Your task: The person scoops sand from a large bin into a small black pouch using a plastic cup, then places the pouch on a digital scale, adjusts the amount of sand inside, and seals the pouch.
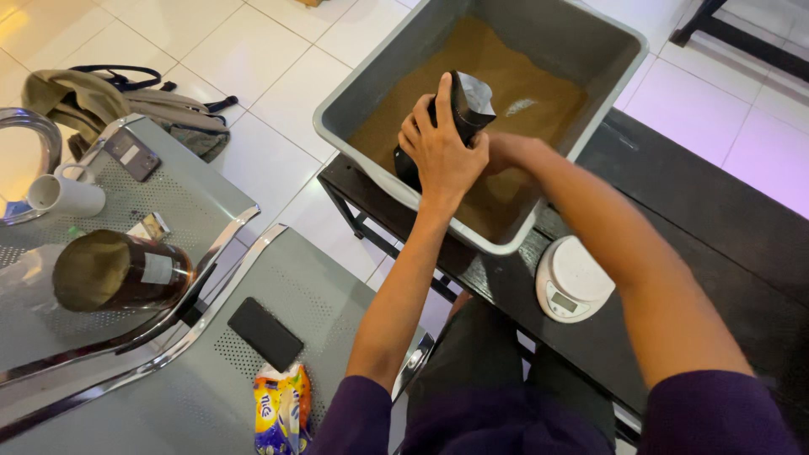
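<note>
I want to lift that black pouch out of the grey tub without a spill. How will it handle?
The black pouch looks like thin glossy film, creased at its open top, so it is probably floppy and may buckle. The left hand wraps it over brown powder, so it likely sags when filled. The sheen suggests some slipperiness.

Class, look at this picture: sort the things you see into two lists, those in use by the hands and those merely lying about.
In use: left hand, right hand, black pouch, grey tub, brown powder.

Lying about: white scale, black phone, white mug, brown jar, snack packet, bag on floor.
</note>
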